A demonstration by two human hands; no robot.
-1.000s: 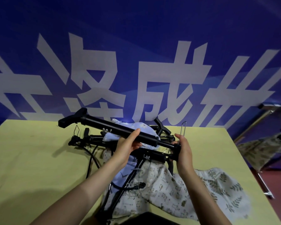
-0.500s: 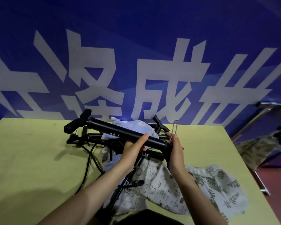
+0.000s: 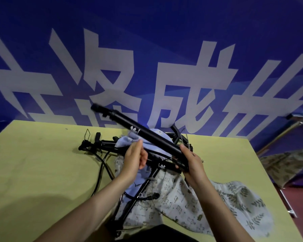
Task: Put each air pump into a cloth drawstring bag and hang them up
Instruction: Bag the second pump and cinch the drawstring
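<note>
Head: air pump (image 3: 148, 135) now tilted steeper

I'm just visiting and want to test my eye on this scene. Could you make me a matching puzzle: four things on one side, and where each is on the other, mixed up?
Things:
1. lifted air pump
2. pale blue cloth bag
3. leaf-print cloth bag
4. black hose

Places:
A. curving over the yellow table, left of the left hand
B. flat on the table, right of the right forearm
C. in the air, its near end gripped by the right hand
D. under the raised pump, beside the left hand's fingertips

Pairs: 1-C, 2-D, 3-B, 4-A
</note>
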